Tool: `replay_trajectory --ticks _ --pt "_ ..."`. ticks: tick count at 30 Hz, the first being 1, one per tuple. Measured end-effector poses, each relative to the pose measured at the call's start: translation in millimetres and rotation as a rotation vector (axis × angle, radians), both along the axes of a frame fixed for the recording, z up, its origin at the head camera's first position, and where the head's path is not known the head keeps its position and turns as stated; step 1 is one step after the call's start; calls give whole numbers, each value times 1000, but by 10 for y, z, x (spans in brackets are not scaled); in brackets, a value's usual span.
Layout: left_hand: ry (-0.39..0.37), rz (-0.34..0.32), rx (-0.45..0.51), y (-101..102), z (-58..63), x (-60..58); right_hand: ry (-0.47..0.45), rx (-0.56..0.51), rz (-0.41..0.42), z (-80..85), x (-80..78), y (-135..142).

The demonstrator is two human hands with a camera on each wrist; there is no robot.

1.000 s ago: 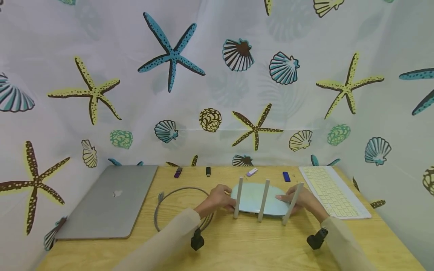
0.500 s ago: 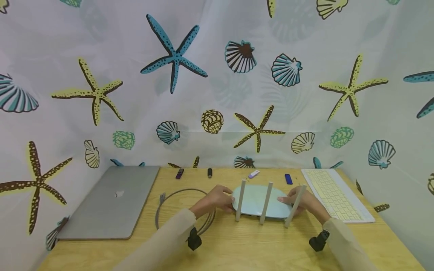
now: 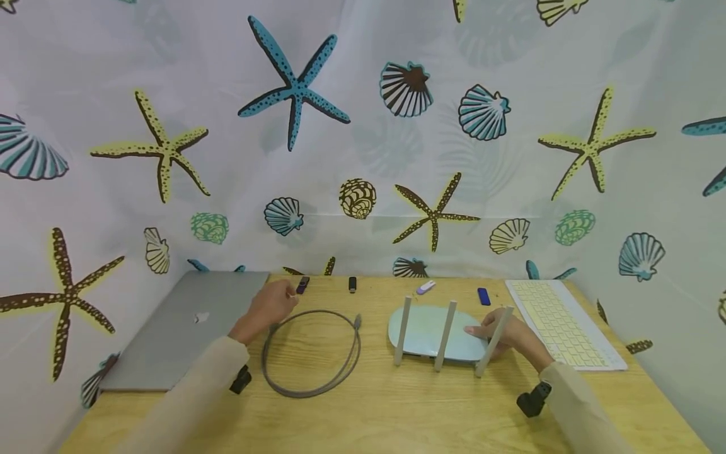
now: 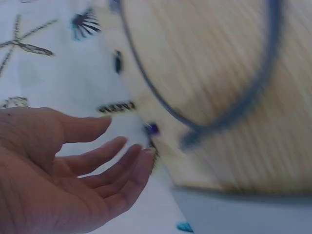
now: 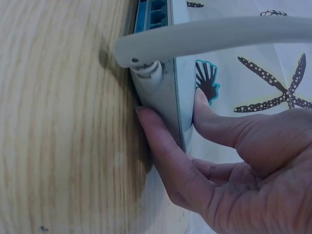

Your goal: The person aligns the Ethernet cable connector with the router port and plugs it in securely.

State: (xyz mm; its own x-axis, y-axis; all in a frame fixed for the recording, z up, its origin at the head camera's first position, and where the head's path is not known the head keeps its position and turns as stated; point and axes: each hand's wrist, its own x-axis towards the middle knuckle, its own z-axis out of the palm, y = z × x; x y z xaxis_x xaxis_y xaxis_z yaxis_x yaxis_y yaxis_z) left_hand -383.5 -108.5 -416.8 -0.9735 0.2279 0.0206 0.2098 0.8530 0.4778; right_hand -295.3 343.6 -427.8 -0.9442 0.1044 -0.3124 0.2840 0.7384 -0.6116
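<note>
The right hand (image 3: 510, 333) pinches the router (image 3: 425, 331) at its nine o'clock, while the left hand (image 3: 272, 307), empty with fingers loosely apart, hovers at the grey cable's (image 3: 303, 395) ten o'clock. Things look early on: router in hand, cable lying unattached to it. The right wrist view bares ports (image 5: 158, 13) the head view hardly shows.
</note>
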Motion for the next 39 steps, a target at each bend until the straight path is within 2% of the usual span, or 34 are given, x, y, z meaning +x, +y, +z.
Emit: replay_trajectory --ticks 2,4,6,10,14,19,23,26,30,32,34,39 --pt "-54 14 -96 -181 -78 -17 -7 -5 3 -10 -4 11" --pt "-89 15 -146 -302 -164 -10 -8 -8 15 -22 -4 22" --pt "-83 4 -158 -370 -245 10 -5 -3 23 -31 -6 30" --pt "-19 -6 -110 -404 -327 58 0 17 21 -28 -2 21" --pt "-51 -16 -80 -405 -304 71 -24 22 19 -20 5 0" --pt "-94 -52 4 -424 -163 67 -28 -11 3 -1 -12 -17" --pt "-157 -120 134 -421 -73 71 -28 -29 -5 5 -18 2" --pt "-159 -195 192 -419 -52 74 -18 -41 1 -4 -17 9" --pt "-142 -287 196 -442 -41 83 -22 -47 5 -24 -16 11" --pt "-167 -334 222 -462 -41 89 -24 -45 16 -30 -17 13" --pt "-220 -382 275 -478 -39 98 -22 -40 25 -29 -18 16" --pt "-411 -461 423 -401 -67 155 -14 -34 36 -9 -20 38"
